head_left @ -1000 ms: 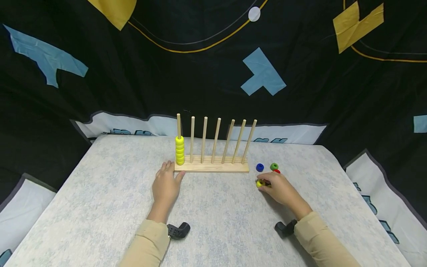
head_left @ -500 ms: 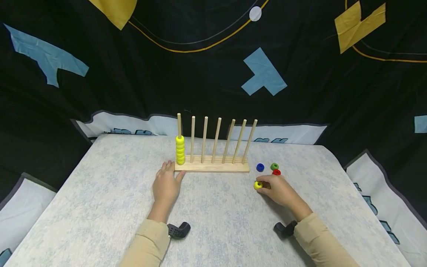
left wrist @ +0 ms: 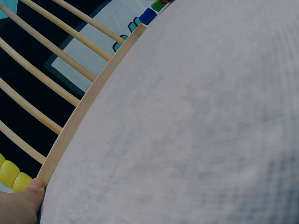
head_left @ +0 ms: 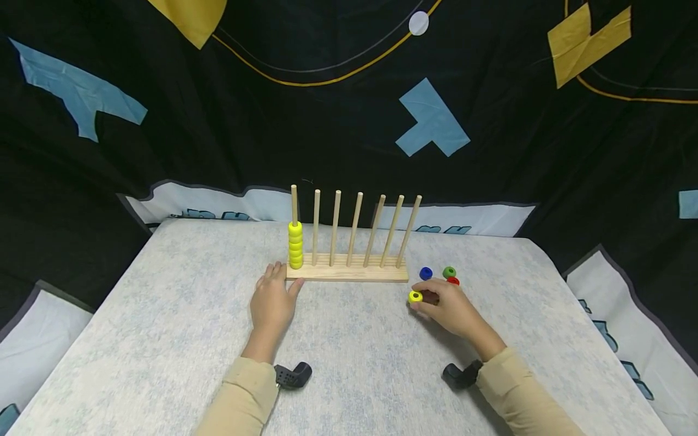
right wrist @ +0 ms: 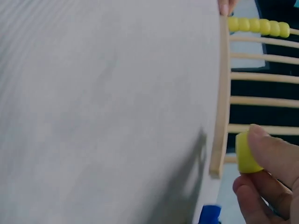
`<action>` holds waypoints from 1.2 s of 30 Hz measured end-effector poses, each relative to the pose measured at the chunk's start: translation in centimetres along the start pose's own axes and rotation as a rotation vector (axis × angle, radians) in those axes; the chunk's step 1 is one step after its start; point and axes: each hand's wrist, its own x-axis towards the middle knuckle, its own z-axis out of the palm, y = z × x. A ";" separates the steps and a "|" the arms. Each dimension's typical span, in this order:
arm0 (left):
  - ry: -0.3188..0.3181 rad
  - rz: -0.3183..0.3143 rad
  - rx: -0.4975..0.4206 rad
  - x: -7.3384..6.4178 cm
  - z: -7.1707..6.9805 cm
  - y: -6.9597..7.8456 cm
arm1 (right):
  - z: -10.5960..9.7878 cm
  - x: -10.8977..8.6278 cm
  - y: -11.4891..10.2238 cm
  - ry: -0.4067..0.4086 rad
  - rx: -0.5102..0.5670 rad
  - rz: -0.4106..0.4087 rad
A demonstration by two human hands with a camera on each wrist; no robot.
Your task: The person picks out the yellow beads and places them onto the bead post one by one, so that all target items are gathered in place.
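Observation:
My right hand (head_left: 448, 306) pinches a yellow bead (head_left: 415, 297) between thumb and fingers, its hole facing up; the right wrist view also has this yellow bead (right wrist: 246, 153), near the rack's right end. At the left end of a wooden peg rack (head_left: 349, 274), my left hand (head_left: 272, 306) holds the base corner, thumb along the front edge and fingers at the end. Upright pegs stand along the base. The leftmost carries a stack of several yellow beads (head_left: 295, 245); the other pegs are bare. In the left wrist view, the left thumb (left wrist: 33, 189) touches the base.
A blue bead (head_left: 426, 274), a green bead (head_left: 449, 272) and a red bead (head_left: 453, 281) lie right of the rack, close beyond the right hand. A pale cloth covers the table (head_left: 349, 357). Behind it hangs a black curtain (head_left: 305, 133).
My right hand has drawn the yellow bead leftward, away from the red bead, and turned its hole upward. My left hand stays at the rack's end.

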 end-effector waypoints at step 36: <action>-0.006 -0.003 0.004 0.0 0.1 -0.1 | -2.3 6.9 -11.7 0.184 0.207 -0.186</action>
